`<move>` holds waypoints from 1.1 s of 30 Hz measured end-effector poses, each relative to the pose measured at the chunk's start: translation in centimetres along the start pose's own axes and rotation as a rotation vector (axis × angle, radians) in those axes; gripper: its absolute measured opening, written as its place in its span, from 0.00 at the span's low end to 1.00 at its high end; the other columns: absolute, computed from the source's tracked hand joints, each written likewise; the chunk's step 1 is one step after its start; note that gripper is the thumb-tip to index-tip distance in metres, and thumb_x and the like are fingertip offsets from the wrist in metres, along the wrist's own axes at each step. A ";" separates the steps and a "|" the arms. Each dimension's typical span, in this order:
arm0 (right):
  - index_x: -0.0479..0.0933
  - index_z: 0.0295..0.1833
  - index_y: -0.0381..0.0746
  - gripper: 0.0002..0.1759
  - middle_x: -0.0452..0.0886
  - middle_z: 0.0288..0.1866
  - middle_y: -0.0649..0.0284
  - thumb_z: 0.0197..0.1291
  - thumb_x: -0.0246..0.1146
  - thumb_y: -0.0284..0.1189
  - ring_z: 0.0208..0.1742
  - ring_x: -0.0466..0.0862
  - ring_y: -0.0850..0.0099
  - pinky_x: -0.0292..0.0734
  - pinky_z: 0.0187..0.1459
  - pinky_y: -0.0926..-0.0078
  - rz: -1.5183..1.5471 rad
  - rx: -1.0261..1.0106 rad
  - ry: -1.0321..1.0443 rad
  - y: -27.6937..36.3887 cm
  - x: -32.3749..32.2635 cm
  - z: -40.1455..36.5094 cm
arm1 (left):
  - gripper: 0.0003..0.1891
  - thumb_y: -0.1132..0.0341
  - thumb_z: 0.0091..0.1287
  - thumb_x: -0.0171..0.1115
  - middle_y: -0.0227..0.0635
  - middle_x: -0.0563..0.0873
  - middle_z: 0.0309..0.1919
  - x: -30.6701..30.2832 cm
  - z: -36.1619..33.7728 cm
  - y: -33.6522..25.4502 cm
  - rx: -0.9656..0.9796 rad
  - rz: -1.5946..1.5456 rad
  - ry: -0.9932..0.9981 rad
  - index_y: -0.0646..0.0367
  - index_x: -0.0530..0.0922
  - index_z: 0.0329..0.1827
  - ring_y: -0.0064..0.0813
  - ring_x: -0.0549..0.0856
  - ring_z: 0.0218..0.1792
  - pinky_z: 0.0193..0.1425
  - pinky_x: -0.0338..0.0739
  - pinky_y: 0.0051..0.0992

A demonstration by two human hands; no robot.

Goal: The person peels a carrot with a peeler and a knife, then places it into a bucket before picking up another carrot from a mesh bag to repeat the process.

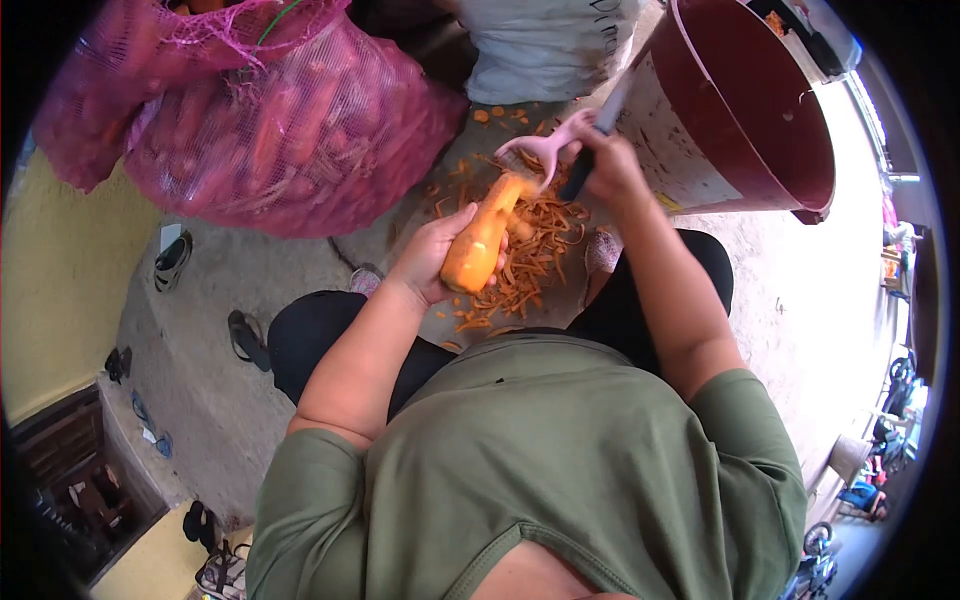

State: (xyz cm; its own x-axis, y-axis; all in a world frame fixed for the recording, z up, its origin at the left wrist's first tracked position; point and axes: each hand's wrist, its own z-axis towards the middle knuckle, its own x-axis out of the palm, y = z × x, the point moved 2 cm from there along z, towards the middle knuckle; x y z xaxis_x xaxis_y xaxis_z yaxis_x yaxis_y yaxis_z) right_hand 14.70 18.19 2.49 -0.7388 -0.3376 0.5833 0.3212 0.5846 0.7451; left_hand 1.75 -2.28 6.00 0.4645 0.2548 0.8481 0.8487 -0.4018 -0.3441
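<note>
My left hand point(428, 258) is wrapped round the thick end of a bright orange, mostly peeled carrot point(474, 254), its narrower end pointing up and away from me. In my right hand point(612, 168) are a pink Y-shaped peeler point(545, 148) and a knife point(576, 178) with a black handle, its grey blade blurred and pointing up. The peeler's head is at the carrot's far tip; motion blur hides whether it touches. Below both hands, a heap of orange peelings point(535, 255) lies on the concrete floor between my feet.
A pink mesh sack point(300, 140) full of carrots stands at the far left, beside a white sack point(540, 50). A large dark red bucket point(690, 140) leans at the right. Sandals point(247, 338) and other footwear lie on the floor at the left by a yellow wall point(60, 300).
</note>
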 end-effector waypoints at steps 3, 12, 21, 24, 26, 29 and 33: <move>0.66 0.37 0.37 0.06 0.70 0.26 0.64 0.53 0.55 0.22 0.23 0.72 0.75 0.71 0.27 0.79 0.140 -0.194 -0.169 2.0 -2.5 1.4 | 0.21 0.53 0.65 0.39 0.39 0.72 0.34 0.4 -0.4 -0.4 0.046 0.051 -0.001 0.60 0.62 0.54 0.30 0.75 0.29 0.25 0.74 0.26; 0.67 0.38 0.41 0.07 0.70 0.28 0.66 0.54 0.56 0.24 0.24 0.73 0.77 0.71 0.28 0.81 0.052 -0.129 -0.081 0.8 -0.6 0.3 | 0.21 0.53 0.65 0.38 0.39 0.71 0.32 1.2 -0.7 -0.6 0.046 0.094 0.082 0.61 0.62 0.53 0.29 0.74 0.29 0.23 0.74 0.26; 0.66 0.39 0.38 0.06 0.70 0.27 0.64 0.55 0.55 0.25 0.23 0.72 0.76 0.70 0.26 0.80 0.142 -0.078 -0.092 1.8 0.3 -0.8 | 0.22 0.53 0.64 0.41 0.40 0.72 0.32 1.1 -1.0 -1.1 0.114 0.055 0.081 0.61 0.62 0.54 0.30 0.75 0.29 0.24 0.75 0.27; 0.67 0.38 0.39 0.06 0.71 0.24 0.65 0.54 0.55 0.24 0.21 0.72 0.76 0.68 0.24 0.80 0.067 -0.049 0.015 2.7 3.1 -2.4 | 0.22 0.53 0.64 0.43 0.40 0.74 0.32 -0.4 -0.4 -1.0 0.095 0.000 -0.036 0.60 0.64 0.52 0.32 0.77 0.30 0.26 0.76 0.29; 0.68 0.37 0.39 0.05 0.71 0.23 0.65 0.54 0.56 0.25 0.19 0.71 0.76 0.68 0.23 0.80 -0.033 0.088 0.248 1.5 6.7 -5.7 | 0.22 0.52 0.63 0.44 0.39 0.76 0.32 -0.3 0.1 -0.8 0.068 -0.036 -0.133 0.60 0.66 0.51 0.33 0.78 0.30 0.28 0.76 0.30; 0.68 0.37 0.40 0.05 0.72 0.23 0.65 0.53 0.55 0.25 0.18 0.72 0.76 0.68 0.21 0.82 -0.122 0.216 0.400 -0.7 7.7 -6.6 | 0.22 0.51 0.64 0.43 0.39 0.76 0.33 0.3 0.7 -0.4 0.038 -0.058 -0.182 0.61 0.66 0.51 0.33 0.78 0.31 0.32 0.76 0.32; 0.66 0.38 0.36 0.07 0.72 0.26 0.63 0.54 0.55 0.23 0.23 0.75 0.74 0.72 0.26 0.79 0.030 0.027 0.106 0.1 2.4 -1.4 | 0.21 0.51 0.65 0.41 0.39 0.72 0.33 -0.9 0.5 -0.4 -0.048 -0.034 -0.051 0.57 0.64 0.53 0.31 0.74 0.30 0.29 0.74 0.29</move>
State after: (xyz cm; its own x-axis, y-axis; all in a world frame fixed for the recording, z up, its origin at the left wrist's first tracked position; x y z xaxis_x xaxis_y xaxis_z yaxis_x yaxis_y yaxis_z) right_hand 13.79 16.45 4.43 -0.6616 -0.3947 0.6376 0.3254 0.6149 0.7183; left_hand 1.16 -1.92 5.19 0.4487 0.3129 0.8371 0.8518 -0.4331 -0.2947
